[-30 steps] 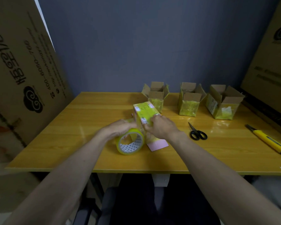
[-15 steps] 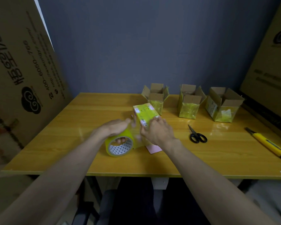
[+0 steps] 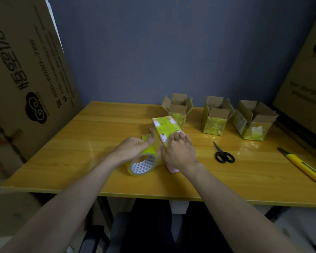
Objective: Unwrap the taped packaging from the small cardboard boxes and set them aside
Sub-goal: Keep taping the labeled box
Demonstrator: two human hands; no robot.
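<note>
The left hand [image 3: 133, 149] is gripping the yellow tape roll [image 3: 143, 164], while the right hand [image 3: 179, 152] is lying flat-fingered against the taped box [image 3: 167, 129] just above the roll.

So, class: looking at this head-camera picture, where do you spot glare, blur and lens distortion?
Head view: glare streaks the glossy yellow wooden table near the black-handled scissors; the big brown cardboard sheet at the left edge is smeared and soft; its straight edges lean, a wide-angle effect; under the table it is dim.
</note>
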